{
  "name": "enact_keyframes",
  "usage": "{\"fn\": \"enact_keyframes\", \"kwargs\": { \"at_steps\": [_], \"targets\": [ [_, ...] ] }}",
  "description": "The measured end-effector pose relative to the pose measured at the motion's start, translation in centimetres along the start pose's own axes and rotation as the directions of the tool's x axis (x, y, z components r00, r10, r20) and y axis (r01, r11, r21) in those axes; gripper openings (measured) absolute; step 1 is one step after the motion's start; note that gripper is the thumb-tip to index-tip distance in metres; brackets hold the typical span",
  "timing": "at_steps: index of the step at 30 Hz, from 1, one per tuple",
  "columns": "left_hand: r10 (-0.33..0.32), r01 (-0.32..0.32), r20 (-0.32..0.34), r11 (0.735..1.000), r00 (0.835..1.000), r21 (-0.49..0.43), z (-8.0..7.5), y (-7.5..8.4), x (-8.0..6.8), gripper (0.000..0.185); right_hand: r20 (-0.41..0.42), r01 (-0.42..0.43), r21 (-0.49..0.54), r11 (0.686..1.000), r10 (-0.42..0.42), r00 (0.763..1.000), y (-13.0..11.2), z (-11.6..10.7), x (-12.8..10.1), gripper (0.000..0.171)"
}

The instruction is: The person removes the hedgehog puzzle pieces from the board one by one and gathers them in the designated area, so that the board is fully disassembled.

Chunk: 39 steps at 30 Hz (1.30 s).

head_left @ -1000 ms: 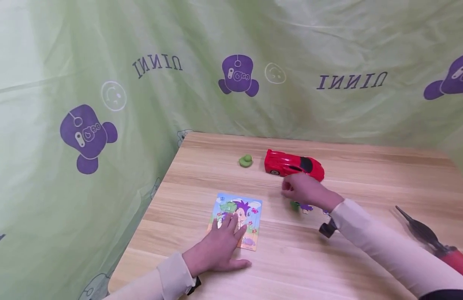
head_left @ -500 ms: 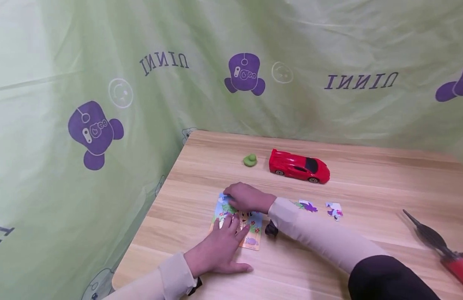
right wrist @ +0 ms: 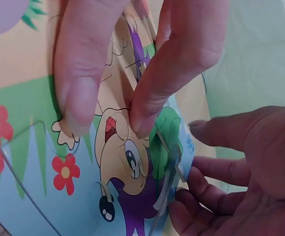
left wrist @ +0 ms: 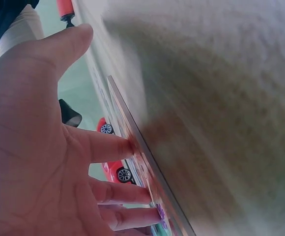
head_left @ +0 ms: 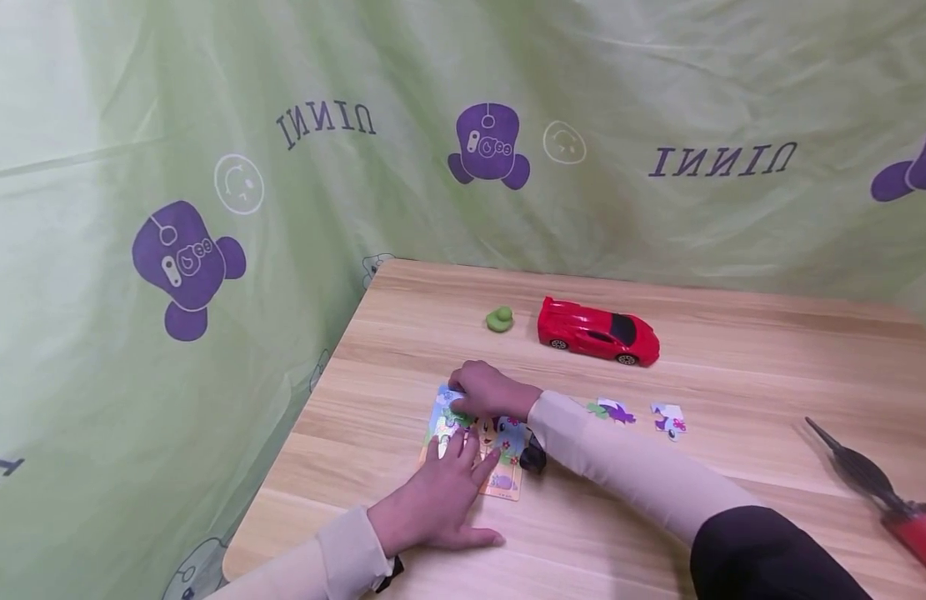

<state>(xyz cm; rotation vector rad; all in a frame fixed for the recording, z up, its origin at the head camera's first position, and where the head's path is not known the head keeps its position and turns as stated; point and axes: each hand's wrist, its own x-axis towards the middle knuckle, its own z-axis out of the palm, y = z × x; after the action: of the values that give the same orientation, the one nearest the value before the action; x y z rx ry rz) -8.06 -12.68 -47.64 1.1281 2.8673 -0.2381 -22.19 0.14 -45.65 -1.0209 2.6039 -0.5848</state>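
A cartoon jigsaw puzzle (head_left: 505, 483) with a purple-haired figure lies flat on the table. My left hand (head_left: 442, 500) spreads over its lower left part, fingertips resting on the picture and thumb out on the wood. The left wrist view shows those fingers (left wrist: 110, 146) touching the board near its edge. At the puzzle's upper left corner, my right hand (head_left: 493, 392) has its fingers curled. The right wrist view shows that hand (right wrist: 260, 157) pinching the edge of a tilted puzzle piece (right wrist: 168, 142) with green on it. Part of the puzzle is hidden beneath both hands.
Two loose spots of puzzle pieces lie right of the puzzle: a green-and-purple piece (head_left: 614, 411) and a white-and-blue piece (head_left: 668, 421). Behind stand a small green duck (head_left: 499, 319) and a red toy car (head_left: 598, 332). A red-handled dark tool (head_left: 860, 471) lies at the right.
My right hand has moved left from beside the car and loose pieces to the puzzle's upper left corner, uncovering those pieces. During the last half second it shifts only slightly. The left hand stays put.
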Motion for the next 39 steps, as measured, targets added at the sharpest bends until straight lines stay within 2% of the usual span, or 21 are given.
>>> {"fn": "enact_keyframes", "kwargs": {
  "at_steps": [3,8,15,19,26,33,39],
  "targets": [
    [0.001,-0.001,0.006,1.0,1.0,-0.003,-0.1,-0.1,0.0,0.105,-0.002,-0.029,0.009,1.0,0.03,1.0,0.0,0.1,0.1,0.01],
    [0.004,-0.004,0.01,1.0,1.0,-0.003,-0.1,-0.1,0.0,0.107,-0.013,-0.089,0.013,0.996,0.089,0.996,-0.1,0.2,0.4,0.018],
    [0.004,-0.005,0.02,1.0,1.0,0.015,-0.1,-0.1,0.1,0.108,-0.004,-0.171,0.113,0.979,0.173,0.985,-0.1,-0.3,0.8,0.009],
    [0.009,-0.009,0.039,1.0,0.999,0.003,-0.1,-0.2,0.2,0.109,0.008,-0.192,0.138,0.972,0.192,0.981,0.1,-0.6,1.2,0.006],
    [0.03,-0.028,0.08,0.999,0.996,-0.033,-0.3,-0.5,0.5,0.11,0.056,-0.2,0.123,0.972,0.194,0.979,0.8,-0.7,2.2,0.011],
    [0.072,-0.067,0.093,0.996,0.993,-0.061,-0.7,-1.0,0.7,0.109,0.15,-0.249,0.158,0.956,0.226,0.963,1.5,-0.6,2.9,0.018],
    [0.118,-0.113,0.083,0.992,0.99,-0.058,-0.4,-1.7,0.8,0.109,0.122,-0.166,0.145,0.975,0.149,0.981,1.4,-0.5,2.6,0.018]
  ]
}}
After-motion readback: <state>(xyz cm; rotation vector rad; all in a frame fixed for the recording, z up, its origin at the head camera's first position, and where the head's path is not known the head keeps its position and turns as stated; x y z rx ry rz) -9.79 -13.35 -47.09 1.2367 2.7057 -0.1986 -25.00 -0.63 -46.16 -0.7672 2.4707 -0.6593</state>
